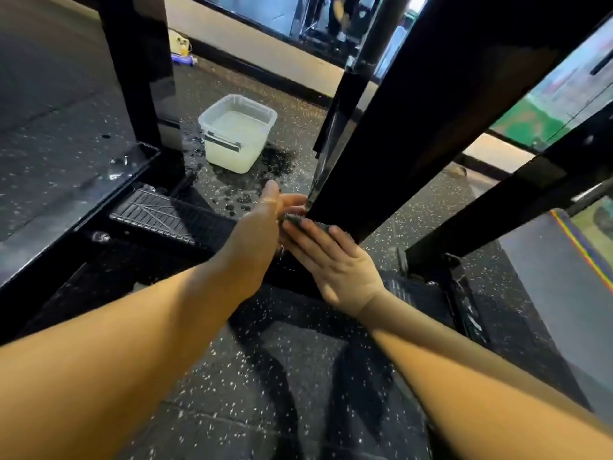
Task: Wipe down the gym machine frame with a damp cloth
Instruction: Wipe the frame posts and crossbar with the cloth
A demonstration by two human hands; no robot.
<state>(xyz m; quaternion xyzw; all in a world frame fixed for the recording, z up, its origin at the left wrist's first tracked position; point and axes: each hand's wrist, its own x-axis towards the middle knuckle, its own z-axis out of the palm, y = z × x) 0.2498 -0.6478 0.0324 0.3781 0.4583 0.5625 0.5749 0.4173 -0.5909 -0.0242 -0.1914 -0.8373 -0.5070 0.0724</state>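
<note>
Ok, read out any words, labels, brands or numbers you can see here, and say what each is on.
None can be read.
Plastic tub: dark strip on its front, no lettering legible.
Black frame post: no marking shows.
Coloured panel at the right: too blurred to read.
Bottle by the far wall: too small to read.

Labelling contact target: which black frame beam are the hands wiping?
The thick central slanted beam: left hand and right hand meet on the grey cloth at its lower end. The left upright and thinner right beam go untouched.
</note>
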